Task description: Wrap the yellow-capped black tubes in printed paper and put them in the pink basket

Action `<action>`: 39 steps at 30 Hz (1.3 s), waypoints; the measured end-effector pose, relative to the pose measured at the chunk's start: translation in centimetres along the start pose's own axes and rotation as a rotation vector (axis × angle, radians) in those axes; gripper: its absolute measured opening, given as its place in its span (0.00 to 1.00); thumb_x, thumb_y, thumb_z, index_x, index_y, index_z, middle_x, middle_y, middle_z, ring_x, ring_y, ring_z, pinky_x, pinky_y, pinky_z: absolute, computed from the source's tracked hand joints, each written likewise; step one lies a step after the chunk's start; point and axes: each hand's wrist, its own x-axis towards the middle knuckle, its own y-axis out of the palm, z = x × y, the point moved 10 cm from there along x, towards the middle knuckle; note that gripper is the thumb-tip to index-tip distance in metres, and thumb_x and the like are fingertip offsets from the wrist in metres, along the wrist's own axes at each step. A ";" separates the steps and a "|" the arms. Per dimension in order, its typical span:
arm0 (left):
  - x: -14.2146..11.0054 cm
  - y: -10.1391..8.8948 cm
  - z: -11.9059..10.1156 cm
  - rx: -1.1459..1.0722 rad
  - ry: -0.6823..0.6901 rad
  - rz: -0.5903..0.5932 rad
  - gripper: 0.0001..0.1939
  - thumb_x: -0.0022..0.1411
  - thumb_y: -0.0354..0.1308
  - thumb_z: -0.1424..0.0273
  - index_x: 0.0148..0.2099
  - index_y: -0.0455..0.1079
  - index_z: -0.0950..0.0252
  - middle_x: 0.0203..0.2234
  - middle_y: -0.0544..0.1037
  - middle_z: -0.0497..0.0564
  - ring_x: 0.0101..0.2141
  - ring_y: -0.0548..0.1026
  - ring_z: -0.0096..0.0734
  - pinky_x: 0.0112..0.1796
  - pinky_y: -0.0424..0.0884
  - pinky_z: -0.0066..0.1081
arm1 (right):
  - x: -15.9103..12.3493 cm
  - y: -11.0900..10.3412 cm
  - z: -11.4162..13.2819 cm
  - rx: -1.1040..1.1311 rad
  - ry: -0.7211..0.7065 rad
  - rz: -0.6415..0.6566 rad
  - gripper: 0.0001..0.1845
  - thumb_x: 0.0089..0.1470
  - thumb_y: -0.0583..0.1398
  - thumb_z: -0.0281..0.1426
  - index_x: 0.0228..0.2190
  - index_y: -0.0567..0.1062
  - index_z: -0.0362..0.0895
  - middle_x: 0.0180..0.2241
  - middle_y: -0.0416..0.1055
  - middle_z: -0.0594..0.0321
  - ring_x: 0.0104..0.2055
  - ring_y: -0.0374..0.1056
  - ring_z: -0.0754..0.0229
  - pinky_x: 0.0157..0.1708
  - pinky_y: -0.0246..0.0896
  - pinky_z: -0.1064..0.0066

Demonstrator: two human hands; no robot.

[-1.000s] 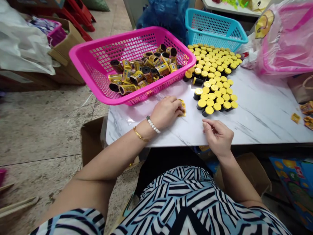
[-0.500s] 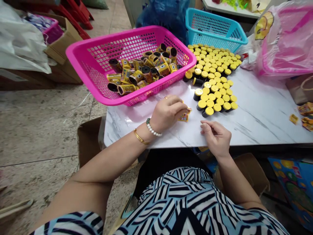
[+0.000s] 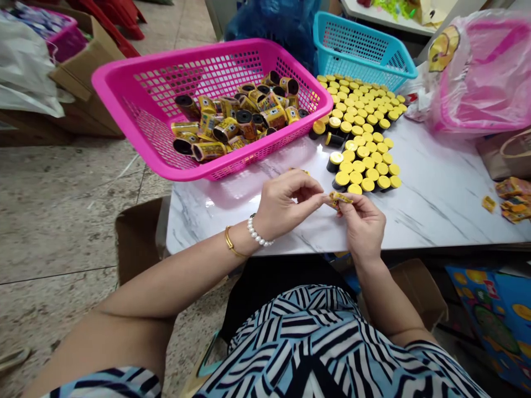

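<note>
A small printed yellow label point(image 3: 340, 198) is held above the table's front part, between my two hands. My right hand point(image 3: 365, 224) pinches it between thumb and fingers. At its left end, the thumb and index fingertip of my left hand point(image 3: 286, 202) close on the edge. Behind my left hand a bit of another yellow piece point(image 3: 305, 172) shows, mostly hidden. Just beyond the hands stand many black tubs with yellow lids point(image 3: 355, 177), packed close together. One black tub point(image 3: 334, 139) lies on its side among them.
A pink basket point(image 3: 194, 172) holding labelled tubs stands at the back left. Behind the lidded tubs sits a blue basket point(image 3: 365, 33). A plastic-covered pink basket point(image 3: 477, 124) is at right, with a pile of yellow labels point(image 3: 516, 199) on the marble-patterned table point(image 3: 431, 210).
The yellow label has come off the table and is now up between both hands. My left hand has moved right and my right hand has closed on the label. The view has shifted slightly.
</note>
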 end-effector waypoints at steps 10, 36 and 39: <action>-0.3 1.0 -0.2 -0.002 0.077 0.053 0.09 0.63 0.72 0.64 0.40 0.83 0.64 0.30 0.81 0.52 0.25 0.71 0.23 0.27 0.68 0.26 | 0.0 0.2 -0.4 0.052 -0.052 -0.021 0.11 0.53 0.74 0.36 0.36 0.82 0.46 0.34 0.82 0.64 0.35 0.78 0.62 0.41 0.78 0.67; -0.9 2.2 4.7 -0.079 -0.402 0.195 0.03 0.58 0.70 0.70 0.33 0.85 0.63 0.24 0.80 0.50 0.24 0.68 0.25 0.26 0.61 0.28 | 0.5 -0.9 4.2 -1.182 -0.665 -0.167 0.15 0.65 0.63 0.36 0.27 0.68 0.48 0.27 0.71 0.64 0.32 0.67 0.58 0.33 0.57 0.65; -1.3 2.9 5.6 -0.186 -0.544 0.242 0.06 0.55 0.71 0.69 0.31 0.83 0.66 0.24 0.81 0.51 0.24 0.70 0.25 0.26 0.62 0.27 | -0.2 -0.9 4.7 -1.118 -0.662 -0.154 0.17 0.65 0.63 0.37 0.25 0.67 0.48 0.24 0.69 0.65 0.29 0.65 0.59 0.32 0.57 0.65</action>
